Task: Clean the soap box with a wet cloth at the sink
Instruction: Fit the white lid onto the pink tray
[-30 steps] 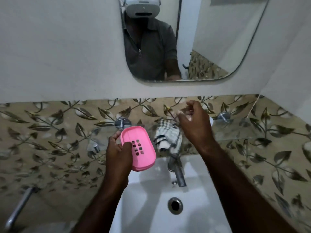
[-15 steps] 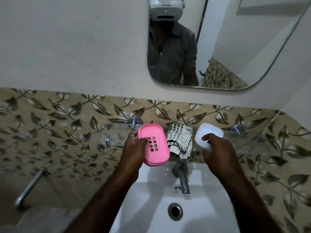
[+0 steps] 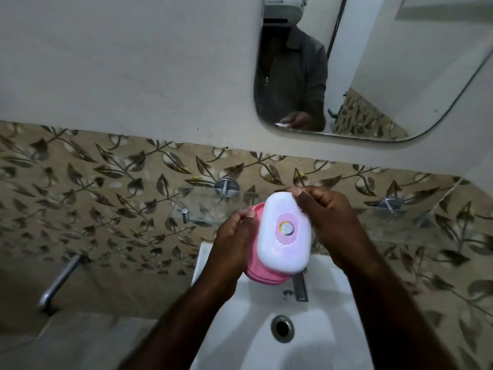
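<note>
Our left hand (image 3: 232, 244) grips the pink soap box (image 3: 264, 276) above the sink (image 3: 320, 329). Our right hand (image 3: 328, 222) pinches its white lid (image 3: 285, 231).

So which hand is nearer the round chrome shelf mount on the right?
Right. The right hand is left of that round chrome shelf mount; the left hand is farther left, beyond the white oval lid.

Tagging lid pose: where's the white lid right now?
Head view, centre: the white lid lies over the pink soap box base, held between the left hand and right hand, above the sink and its tap.
</note>
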### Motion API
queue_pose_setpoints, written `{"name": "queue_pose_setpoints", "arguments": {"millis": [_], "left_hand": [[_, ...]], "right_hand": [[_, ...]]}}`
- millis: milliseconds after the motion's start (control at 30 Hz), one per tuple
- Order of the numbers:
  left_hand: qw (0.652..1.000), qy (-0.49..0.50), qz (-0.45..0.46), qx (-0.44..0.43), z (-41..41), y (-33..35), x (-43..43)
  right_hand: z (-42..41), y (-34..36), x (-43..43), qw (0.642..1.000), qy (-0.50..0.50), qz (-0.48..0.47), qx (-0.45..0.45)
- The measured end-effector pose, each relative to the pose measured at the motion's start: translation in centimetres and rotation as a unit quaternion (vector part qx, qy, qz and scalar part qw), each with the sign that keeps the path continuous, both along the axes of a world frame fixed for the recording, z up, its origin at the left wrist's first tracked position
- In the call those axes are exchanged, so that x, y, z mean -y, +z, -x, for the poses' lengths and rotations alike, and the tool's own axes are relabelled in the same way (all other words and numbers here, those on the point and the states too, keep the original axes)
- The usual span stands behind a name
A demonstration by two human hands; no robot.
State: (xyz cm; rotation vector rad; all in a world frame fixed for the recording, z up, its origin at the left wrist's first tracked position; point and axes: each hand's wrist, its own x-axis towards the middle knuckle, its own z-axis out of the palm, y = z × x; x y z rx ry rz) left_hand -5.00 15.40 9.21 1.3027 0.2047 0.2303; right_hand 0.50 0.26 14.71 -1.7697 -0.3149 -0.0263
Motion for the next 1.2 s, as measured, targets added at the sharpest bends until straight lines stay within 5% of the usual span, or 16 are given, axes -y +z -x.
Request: {"name": "queue_pose_setpoints", "arguments": {"millis": [300, 533, 800, 967, 1100, 1200], "left_hand": [[0.985, -0.005, 0.161, -0.054, 0.8, -0.6, 1.3], [0.953, -0.047, 0.298, -0.023, 0.8, -0.1, 2.5], [0.956, -0.039, 0.291, 0.006, -0.1, 0.2, 2.4], [0.953, -0.016, 0.304, -0.009, -0.9, 0.7, 0.8], [0.933, -0.044, 0.35, -0.063, -2.3, 1.4, -2.0], [0.951, 0.02, 0.3, -0.064, -3.9, 0.9, -3.1]], "right_hand": [[2.5, -3.1, -2.9, 0.975, -0.155, 0.031, 0.153], [4.9, -3.2, -3.3, 0.997, -0.068, 0.005, 0.043], [6.2, -4.1, -4.8, 0.981, -0.071, 0.122, 0.133], [4.2, -4.1, -5.1, 0.981, 0.019, 0.175, 0.081], [3.2, -5.2, -5.1, 0.979, 0.111, 0.139, 0.102], [1.5, -6.2, -5.8, 0.977, 0.095, 0.139, 0.132]]}}
